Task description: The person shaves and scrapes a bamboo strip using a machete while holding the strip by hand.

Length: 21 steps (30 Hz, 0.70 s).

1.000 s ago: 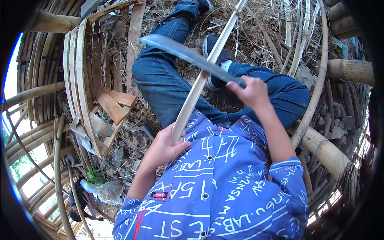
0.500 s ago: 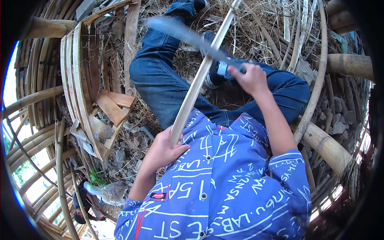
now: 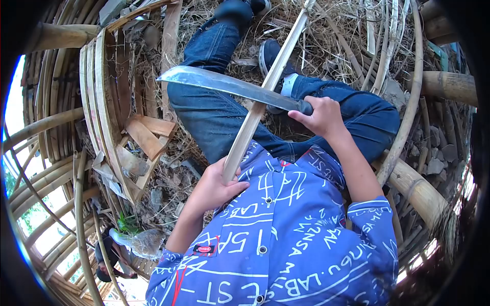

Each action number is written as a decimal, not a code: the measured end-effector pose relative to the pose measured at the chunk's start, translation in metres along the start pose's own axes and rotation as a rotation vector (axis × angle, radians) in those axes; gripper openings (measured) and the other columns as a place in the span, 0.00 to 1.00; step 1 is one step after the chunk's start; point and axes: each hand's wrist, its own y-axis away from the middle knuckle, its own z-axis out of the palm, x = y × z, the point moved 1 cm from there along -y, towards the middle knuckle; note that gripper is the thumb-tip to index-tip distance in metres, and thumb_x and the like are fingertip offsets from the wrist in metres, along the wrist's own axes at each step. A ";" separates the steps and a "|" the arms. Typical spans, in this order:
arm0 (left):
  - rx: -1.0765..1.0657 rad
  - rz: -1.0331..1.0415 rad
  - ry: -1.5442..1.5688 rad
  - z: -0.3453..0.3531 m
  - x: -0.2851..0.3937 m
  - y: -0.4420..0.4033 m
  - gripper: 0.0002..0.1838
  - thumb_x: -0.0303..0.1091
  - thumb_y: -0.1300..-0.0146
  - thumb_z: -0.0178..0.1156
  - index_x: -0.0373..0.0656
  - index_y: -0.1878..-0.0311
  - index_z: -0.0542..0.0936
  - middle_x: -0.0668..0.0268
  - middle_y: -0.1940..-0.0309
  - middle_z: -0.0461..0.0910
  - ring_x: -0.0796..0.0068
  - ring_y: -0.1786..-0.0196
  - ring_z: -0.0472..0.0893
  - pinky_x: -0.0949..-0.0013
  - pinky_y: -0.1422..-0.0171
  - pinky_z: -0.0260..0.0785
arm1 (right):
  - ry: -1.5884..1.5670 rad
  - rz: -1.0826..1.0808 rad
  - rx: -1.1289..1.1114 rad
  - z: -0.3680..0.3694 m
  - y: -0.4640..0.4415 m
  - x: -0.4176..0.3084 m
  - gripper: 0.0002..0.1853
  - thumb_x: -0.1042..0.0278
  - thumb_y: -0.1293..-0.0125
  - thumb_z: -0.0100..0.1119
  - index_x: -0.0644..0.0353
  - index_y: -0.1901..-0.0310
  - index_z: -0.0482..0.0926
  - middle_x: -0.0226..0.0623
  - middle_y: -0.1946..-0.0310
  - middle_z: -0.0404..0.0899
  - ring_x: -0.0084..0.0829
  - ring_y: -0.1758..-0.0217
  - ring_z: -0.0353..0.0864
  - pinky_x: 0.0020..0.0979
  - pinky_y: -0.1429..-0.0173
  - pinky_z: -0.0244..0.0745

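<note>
The pale strip (image 3: pixel 246 131), of wood or bamboo, ran slantwise from the waist up between the bent legs to the top edge of the view, its far part passing over dry grass (image 3: pixel 325 58). The left hand (image 3: pixel 214 186) was grasping its near end, most fingers hidden, with the thumb pointing across in front of a blue shirt (image 3: pixel 306 219) printed with white lettering. The right hand (image 3: pixel 322 116) was clenched around the dark handle of a machete (image 3: pixel 219 86), its thumb lying out along the side. The long blade crossed over the middle of the strip, the tip pointing left above the left leg; whether the metal touched the strip could not be told. The legs were folded in blue jeans (image 3: pixel 204 112), and a dark shoe (image 3: pixel 266 53) showed just beside the strip, beyond the blade. Off to the left were pale planks (image 3: pixel 96 92) side by side, with a brown wood piece (image 3: pixel 145 140) near them. A thick bamboo pole (image 3: pixel 418 194) lay to the right, near the right leg, and a thinner curved pole (image 3: pixel 412 102) ran past it. At lower left were a clear plastic bag (image 3: pixel 145 244) and, beyond it, another person (image 3: pixel 103 275), partly hidden behind slender poles (image 3: pixel 80 214).
</note>
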 end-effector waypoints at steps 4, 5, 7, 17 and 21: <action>-0.024 0.055 0.065 -0.011 0.000 0.004 0.19 0.28 0.48 0.73 0.38 0.59 0.73 0.76 0.75 0.70 0.89 0.71 0.69 0.80 0.67 0.64 | -0.050 0.136 0.108 -0.005 -0.014 0.022 0.41 0.19 0.48 0.52 0.60 0.76 0.81 0.49 0.79 0.80 0.51 0.70 0.83 0.47 0.64 0.78; -0.029 0.059 0.071 -0.008 0.000 0.003 0.19 0.28 0.48 0.73 0.38 0.59 0.73 0.76 0.75 0.70 0.89 0.71 0.69 0.80 0.67 0.64 | -0.106 0.184 0.059 -0.006 -0.018 0.037 0.41 0.18 0.47 0.51 0.60 0.76 0.81 0.50 0.80 0.80 0.51 0.70 0.83 0.47 0.63 0.78; -0.047 0.055 0.117 -0.002 -0.001 -0.001 0.19 0.28 0.48 0.74 0.39 0.59 0.73 0.77 0.75 0.70 0.91 0.72 0.68 0.81 0.69 0.62 | 0.000 0.136 0.095 -0.006 -0.020 0.044 0.41 0.19 0.46 0.51 0.59 0.76 0.81 0.50 0.80 0.80 0.51 0.70 0.83 0.47 0.63 0.78; -0.022 0.028 0.084 -0.005 -0.003 -0.002 0.21 0.27 0.51 0.76 0.42 0.61 0.72 0.78 0.73 0.71 0.92 0.76 0.67 0.81 0.70 0.62 | -0.005 -0.078 0.052 0.001 0.007 -0.006 0.35 0.25 0.47 0.58 0.59 0.75 0.80 0.50 0.80 0.79 0.53 0.72 0.82 0.46 0.66 0.76; -0.049 0.003 0.090 -0.006 -0.001 0.011 0.19 0.28 0.50 0.74 0.38 0.60 0.73 0.77 0.75 0.70 0.89 0.73 0.68 0.80 0.68 0.64 | -0.071 0.175 0.027 -0.002 -0.035 0.046 0.40 0.18 0.47 0.51 0.57 0.74 0.83 0.48 0.76 0.82 0.50 0.67 0.84 0.47 0.62 0.78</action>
